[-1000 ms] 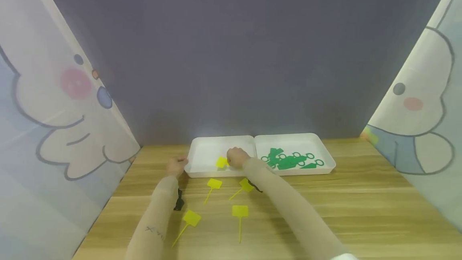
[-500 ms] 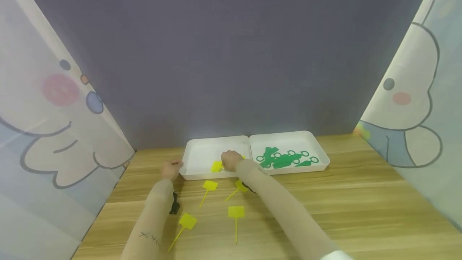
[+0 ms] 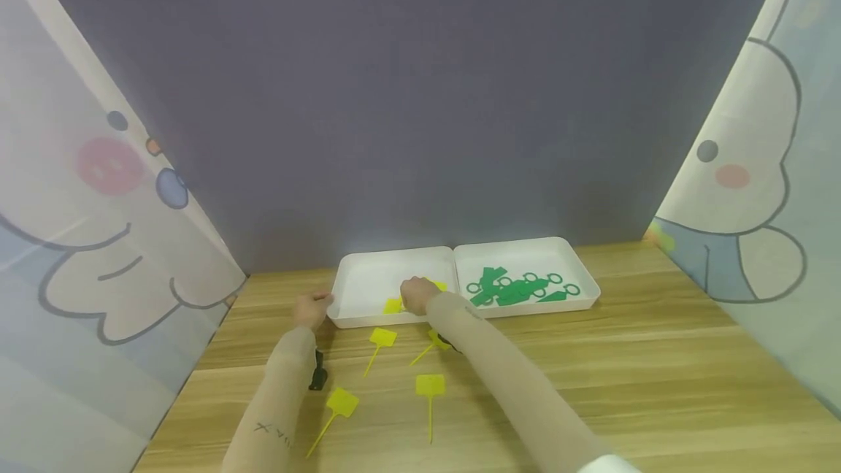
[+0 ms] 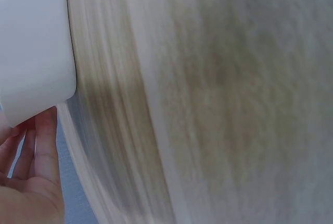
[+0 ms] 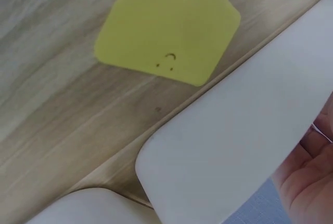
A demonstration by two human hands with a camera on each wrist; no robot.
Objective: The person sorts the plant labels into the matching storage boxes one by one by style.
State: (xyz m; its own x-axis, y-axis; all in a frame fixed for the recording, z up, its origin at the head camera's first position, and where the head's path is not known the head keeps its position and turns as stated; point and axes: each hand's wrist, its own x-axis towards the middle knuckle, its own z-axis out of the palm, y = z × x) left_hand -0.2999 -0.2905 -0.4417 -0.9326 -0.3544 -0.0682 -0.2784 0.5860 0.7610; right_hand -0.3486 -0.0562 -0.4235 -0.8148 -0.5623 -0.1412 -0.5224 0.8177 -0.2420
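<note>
My left hand (image 3: 312, 309) grips the left edge of the left white tray (image 3: 368, 261) near its front corner; in the left wrist view its fingers (image 4: 46, 151) lie against the tray wall. Inside that tray, my right hand (image 3: 418, 295) has curled fingers and pinches a yellow tag (image 3: 392, 306), whose square head shows at the hand's left side. Another yellow tag (image 3: 436, 285) lies in the tray just right of the hand. The right fingertips are hidden behind the tray wall in the right wrist view, where a tag with printed marks (image 5: 166, 31) lies on the table.
A second white tray (image 3: 565, 254) adjoins on the right, holding several green tags with rings (image 3: 522, 292). Several yellow tags with thin stems lie on the wooden table (image 3: 657, 363) in front, one at centre (image 3: 430, 385), another nearer left (image 3: 342, 403). A dark partition (image 3: 420, 93) stands behind.
The head view shifted slightly. My right hand moved a little left within the tray, covering more of the tag at its left; the yellow tag on its right came into view. My left hand stayed put.
</note>
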